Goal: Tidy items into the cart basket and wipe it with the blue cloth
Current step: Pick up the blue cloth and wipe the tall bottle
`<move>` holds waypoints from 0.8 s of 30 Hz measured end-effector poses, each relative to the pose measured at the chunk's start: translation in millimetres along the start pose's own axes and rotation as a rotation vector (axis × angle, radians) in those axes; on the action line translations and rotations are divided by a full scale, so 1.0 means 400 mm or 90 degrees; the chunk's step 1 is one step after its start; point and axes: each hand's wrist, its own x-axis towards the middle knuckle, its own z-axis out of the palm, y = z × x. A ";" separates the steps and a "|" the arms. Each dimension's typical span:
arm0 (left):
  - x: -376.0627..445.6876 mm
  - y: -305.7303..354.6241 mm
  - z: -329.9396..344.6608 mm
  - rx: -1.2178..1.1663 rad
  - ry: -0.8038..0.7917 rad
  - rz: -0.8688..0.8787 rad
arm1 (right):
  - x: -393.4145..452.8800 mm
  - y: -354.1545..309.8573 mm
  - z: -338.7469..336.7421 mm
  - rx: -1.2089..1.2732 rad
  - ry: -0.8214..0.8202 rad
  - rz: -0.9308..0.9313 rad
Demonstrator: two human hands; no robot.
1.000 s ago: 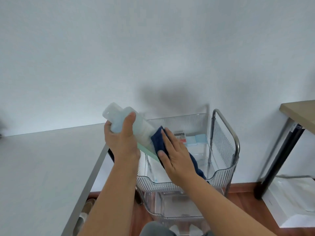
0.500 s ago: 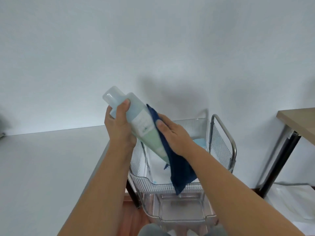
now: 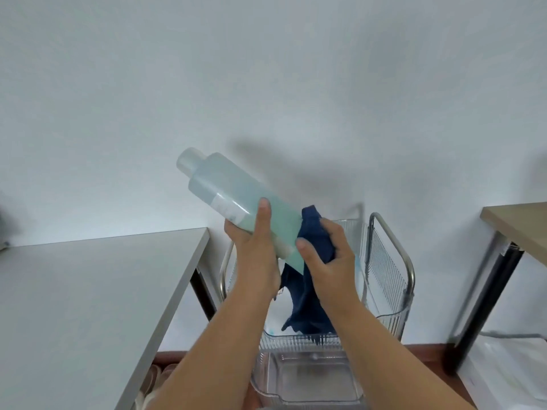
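A pale blue-green bottle (image 3: 233,187) with a white label is tilted, cap up and to the left, above the cart. My left hand (image 3: 256,250) grips its lower half, thumb across the front. My right hand (image 3: 328,255) holds the dark blue cloth (image 3: 307,297) bunched around the bottle's base; the rest of the cloth hangs down into the clear ribbed top basket (image 3: 387,318) of the cart. The basket's contents are mostly hidden behind my hands and the cloth.
A grey table (image 3: 88,306) stands to the left, its edge close to the cart. The cart has a metal handle frame (image 3: 390,241) and a lower clear basket (image 3: 310,383). A wooden desk (image 3: 518,226) with a black leg is at the right, a white wall behind.
My left hand slid down the bottle from near the cap to the lower half. The right hand with the cloth moved down to the bottle's base. The view shifted slightly.
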 end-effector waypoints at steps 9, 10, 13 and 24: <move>-0.005 0.016 -0.064 0.012 -0.164 -0.125 | 0.091 -0.099 0.094 -0.293 -0.294 -0.047; -0.009 0.014 -0.065 -0.010 -0.186 -0.145 | 0.115 -0.115 0.105 -0.278 -0.303 -0.011; -0.012 0.011 -0.067 -0.048 -0.227 -0.139 | 0.142 -0.126 0.103 -0.237 -0.305 0.138; -0.008 -0.001 -0.036 -0.127 -0.239 -0.158 | -0.021 -0.040 0.009 0.185 -0.110 0.366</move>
